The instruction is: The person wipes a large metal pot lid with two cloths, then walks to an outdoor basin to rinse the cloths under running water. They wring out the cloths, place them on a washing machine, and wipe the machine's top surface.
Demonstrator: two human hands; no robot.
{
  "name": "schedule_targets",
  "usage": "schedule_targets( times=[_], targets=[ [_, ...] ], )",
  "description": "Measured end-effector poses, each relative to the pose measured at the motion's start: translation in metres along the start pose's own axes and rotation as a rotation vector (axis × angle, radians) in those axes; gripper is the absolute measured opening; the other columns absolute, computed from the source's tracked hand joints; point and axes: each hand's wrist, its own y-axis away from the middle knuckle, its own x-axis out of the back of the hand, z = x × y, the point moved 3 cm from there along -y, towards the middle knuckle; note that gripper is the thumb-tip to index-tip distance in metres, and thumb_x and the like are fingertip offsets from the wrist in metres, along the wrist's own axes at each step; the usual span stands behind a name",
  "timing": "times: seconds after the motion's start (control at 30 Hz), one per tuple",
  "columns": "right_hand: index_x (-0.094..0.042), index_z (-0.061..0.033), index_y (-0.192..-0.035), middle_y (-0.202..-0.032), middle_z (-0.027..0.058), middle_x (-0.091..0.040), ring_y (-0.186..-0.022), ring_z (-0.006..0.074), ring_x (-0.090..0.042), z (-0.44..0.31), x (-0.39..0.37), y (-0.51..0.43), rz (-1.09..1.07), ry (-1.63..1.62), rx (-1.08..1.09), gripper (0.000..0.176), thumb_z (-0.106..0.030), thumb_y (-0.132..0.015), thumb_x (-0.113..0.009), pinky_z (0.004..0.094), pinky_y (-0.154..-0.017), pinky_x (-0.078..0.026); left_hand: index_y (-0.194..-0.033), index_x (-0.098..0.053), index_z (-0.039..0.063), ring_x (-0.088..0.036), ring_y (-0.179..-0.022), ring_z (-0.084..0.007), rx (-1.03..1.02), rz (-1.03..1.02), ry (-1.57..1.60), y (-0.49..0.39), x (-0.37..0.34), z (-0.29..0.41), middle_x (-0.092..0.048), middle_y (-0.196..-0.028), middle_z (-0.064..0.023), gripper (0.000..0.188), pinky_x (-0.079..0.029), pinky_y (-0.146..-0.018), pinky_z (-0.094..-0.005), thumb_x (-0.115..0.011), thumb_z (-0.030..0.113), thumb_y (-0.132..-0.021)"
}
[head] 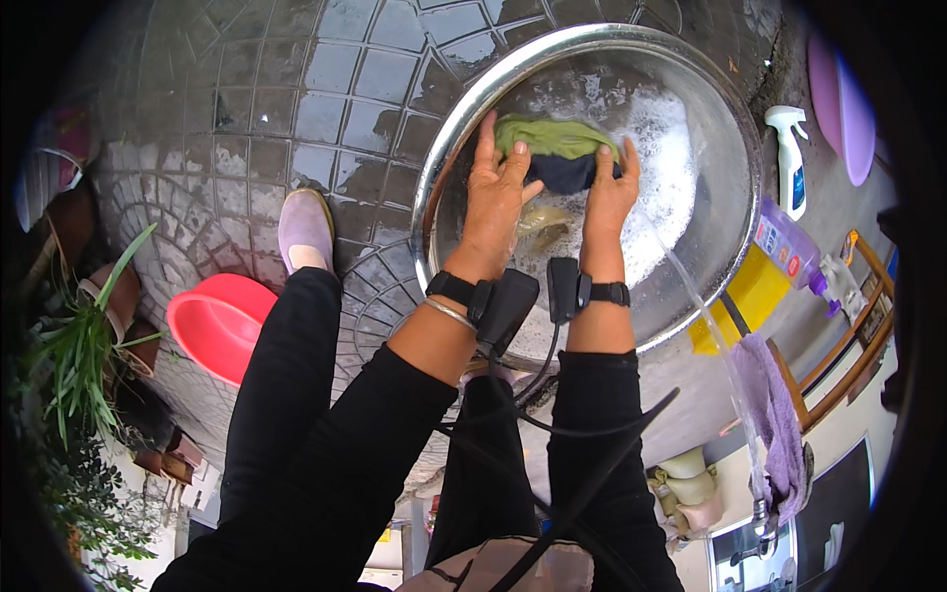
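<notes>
Both my hands are inside a large round metal basin (729,222) of water with white suds (658,177). Between them is a wet green cloth (555,137) bundled with a dark navy cloth (564,175). My left hand (499,181) grips the bundle's left end, thumb on top. My right hand (612,185) holds its right end. Below the bundle, a yellowish object (544,219) lies in the water; I cannot tell what it is. A stream of water (695,292) runs from a metal tap (760,518) into the basin's right side.
Right of the basin stand a white spray bottle (789,159), a purple pump bottle (788,244) and purple basins (843,111). A purple towel (773,422) hangs near the tap. A red plastic basin (218,325) and potted plants (85,355) are at left. The tiled floor (296,111) is wet.
</notes>
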Motion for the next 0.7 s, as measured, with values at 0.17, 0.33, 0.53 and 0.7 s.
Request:
schedule_targets(
  times=[0.17, 0.33, 0.53, 0.7],
  targets=[
    [-0.057, 0.0011, -0.128, -0.113, 0.0245, -0.064, -0.106, 0.0313, -0.063, 0.025, -0.016, 0.004, -0.340, 0.377, 0.142, 0.051, -0.008, -0.078, -0.064, 0.0422, -0.094, -0.049, -0.156, -0.003, 0.032, -0.011, -0.149, -0.0288, 0.123, -0.034, -0.112, 0.000, 0.011, -0.003, -0.013, -0.161, -0.0126, 0.068, -0.017, -0.114, -0.0614, -0.041, 0.048, -0.103],
    [-0.062, 0.0011, -0.118, -0.094, 0.0068, -0.068, -0.081, 0.0136, -0.063, 0.002, -0.005, 0.031, -0.346, -0.279, -0.341, 0.039, -0.005, -0.079, -0.066, 0.0276, -0.072, -0.052, -0.157, -0.007, 0.025, -0.032, -0.136, -0.0239, 0.196, 0.016, 0.003, 0.001, 0.014, -0.013, -0.029, -0.153, -0.0124, 0.077, -0.033, -0.105, -0.0449, -0.050, 0.049, -0.099],
    [-0.067, -0.0009, -0.100, -0.086, 0.0002, -0.065, -0.077, 0.0079, -0.055, -0.057, 0.000, 0.092, -0.490, -0.195, -0.108, 0.020, -0.016, -0.088, -0.072, 0.0241, -0.069, -0.047, -0.144, -0.043, 0.010, -0.058, -0.100, -0.0144, 0.154, 0.222, 0.131, 0.004, 0.019, -0.012, -0.059, -0.119, -0.0063, 0.051, -0.047, -0.088, -0.0270, -0.057, 0.032, -0.100],
    [-0.066, 0.0018, -0.098, -0.085, 0.0063, -0.065, -0.078, 0.0139, -0.055, -0.033, -0.003, 0.048, -0.305, -0.078, -0.036, 0.028, -0.025, -0.092, -0.066, 0.0297, -0.073, -0.047, -0.121, -0.057, -0.002, -0.059, -0.095, -0.0114, -0.004, 0.203, -0.044, 0.002, 0.006, -0.019, -0.065, -0.104, -0.0069, 0.035, -0.048, -0.084, -0.0256, -0.063, 0.021, -0.096]
  ],
)
